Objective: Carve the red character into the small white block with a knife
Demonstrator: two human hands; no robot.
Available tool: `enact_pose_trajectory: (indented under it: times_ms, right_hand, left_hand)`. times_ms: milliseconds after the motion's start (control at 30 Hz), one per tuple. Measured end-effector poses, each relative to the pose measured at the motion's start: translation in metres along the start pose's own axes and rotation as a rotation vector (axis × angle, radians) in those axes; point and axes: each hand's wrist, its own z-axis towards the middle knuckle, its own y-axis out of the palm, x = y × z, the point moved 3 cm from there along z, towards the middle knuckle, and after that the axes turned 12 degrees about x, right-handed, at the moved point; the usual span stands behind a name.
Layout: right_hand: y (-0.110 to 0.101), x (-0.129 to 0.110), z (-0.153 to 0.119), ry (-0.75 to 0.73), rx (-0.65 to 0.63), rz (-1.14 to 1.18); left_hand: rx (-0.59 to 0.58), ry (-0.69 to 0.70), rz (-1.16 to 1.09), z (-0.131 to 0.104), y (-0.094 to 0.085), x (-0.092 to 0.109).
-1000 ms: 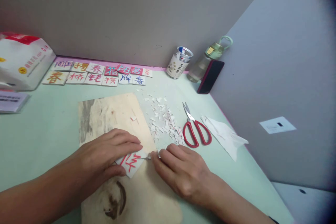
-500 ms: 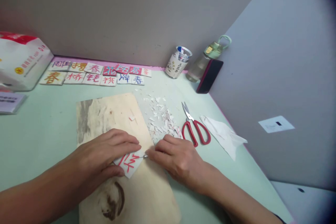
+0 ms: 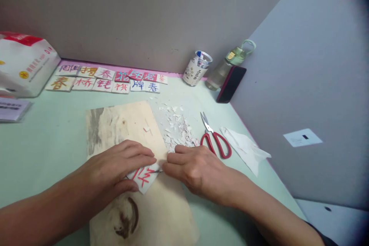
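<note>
A white card with red strokes (image 3: 143, 179) lies on a wooden board (image 3: 167, 207). My left hand (image 3: 122, 165) presses it down, fingers along its upper edge and thumb at its lower left. My right hand (image 3: 191, 169) is closed around a thin metal-tipped blade (image 3: 158, 171), whose point lies over the card's right corner; most of the tool is hidden in the fingers. A small scrap (image 3: 147, 128) rests higher on the board. White shavings (image 3: 178, 127) are scattered on the table just right of the board.
Red-handled scissors (image 3: 212, 132) and a white tissue (image 3: 248, 152) lie at the right. Behind are lettered cards (image 3: 102, 84), a can (image 3: 196, 70), a green bottle (image 3: 220, 71) and a phone (image 3: 231, 84). A white bag (image 3: 29, 65) stands at the far left.
The blade tip has moved left, from beside the card's right corner to over it. My right hand has shifted slightly and its fingers are bunched a little differently. The whole view has moved slightly.
</note>
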Motion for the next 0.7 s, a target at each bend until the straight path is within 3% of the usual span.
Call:
enact_pose_trajectory:
  times_ms: [133,433,700]
  right_hand:
    - [0.002,-0.005,-0.002,0.034,-0.016,-0.005]
    - [0.016,-0.046,-0.028,0.140,0.113,-0.146]
    - [0.009,-0.043,-0.044,0.299,0.213,-0.010]
  left_hand:
    - [0.006,0.004,0.010,-0.002,0.002,0.002]
    - [-0.015,-0.025,0.028,0.001,0.000,0.006]
    - [0.020,-0.035,0.068,-0.002,0.000,0.009]
